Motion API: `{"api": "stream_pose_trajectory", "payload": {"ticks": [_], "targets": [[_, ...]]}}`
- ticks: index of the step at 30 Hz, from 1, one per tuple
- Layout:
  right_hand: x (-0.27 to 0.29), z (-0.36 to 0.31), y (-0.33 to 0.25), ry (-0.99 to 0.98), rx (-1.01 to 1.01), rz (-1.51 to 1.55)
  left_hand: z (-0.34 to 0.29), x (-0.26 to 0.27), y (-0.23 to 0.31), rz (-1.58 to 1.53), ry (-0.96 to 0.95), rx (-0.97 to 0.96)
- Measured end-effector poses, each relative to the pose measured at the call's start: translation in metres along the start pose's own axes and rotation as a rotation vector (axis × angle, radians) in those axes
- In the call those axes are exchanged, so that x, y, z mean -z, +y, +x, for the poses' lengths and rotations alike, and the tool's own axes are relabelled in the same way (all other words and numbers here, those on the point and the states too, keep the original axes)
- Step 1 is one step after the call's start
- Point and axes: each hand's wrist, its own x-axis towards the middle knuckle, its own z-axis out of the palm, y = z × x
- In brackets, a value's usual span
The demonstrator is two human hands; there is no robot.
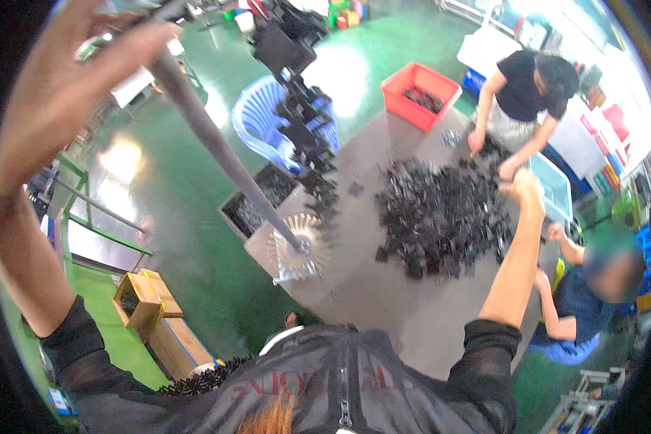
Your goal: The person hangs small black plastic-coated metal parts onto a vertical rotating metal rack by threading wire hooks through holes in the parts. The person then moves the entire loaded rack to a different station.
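My left hand is raised close at the upper left, thumb stretched out beside a grey pole. Its other fingertips leave the picture, and I see nothing held. The pole slants down to a pale, ribbed round base at the table's left edge. My right arm reaches over the right side of the grey table. At its end my right hand has curled fingers; what they hold, if anything, is hidden. Beside it spreads a large heap of small black pieces.
Two people sit along the table's right side. A red bin with dark pieces stands at the far edge, a light-blue basket at right. Black pieces form a column before a blue chair. Cardboard boxes lie lower left.
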Motion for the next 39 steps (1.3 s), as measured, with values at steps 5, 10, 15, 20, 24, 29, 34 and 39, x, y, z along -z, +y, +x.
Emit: {"api": "stream_pose_trajectory", "payload": {"ticks": [5,10,15,20,24,29,34,39], "targets": [[0.033,-0.027,-0.062,0.268,0.356,0.367,0.025,-0.006,0.042,0.112,-0.075,-0.217],[0.148,-0.108,-0.204,0.731,0.792,1.175,0.024,-0.007,0.035,0.169,-0.104,-0.214],[0.184,-0.141,-0.258,0.984,0.984,1.172,0.027,-0.005,0.046,0.149,-0.14,-0.169],[0.197,-0.138,-0.276,0.69,1.039,1.38,0.025,0.001,0.051,0.168,-0.164,-0.116],[0.201,-0.123,-0.253,0.247,1.18,1.56,0.022,-0.004,0.05,0.167,-0.13,-0.176],[0.201,-0.122,-0.23,0.066,1.257,1.616,0.02,-0.01,0.057,0.208,-0.055,-0.27],[0.197,-0.118,-0.212,0.045,1.238,1.524,0.022,-0.017,0.056,0.121,0.012,-0.315],[0.159,-0.078,-0.156,0.005,1.247,1.712,0.026,-0.021,0.042,0.094,0.016,-0.31]]}}
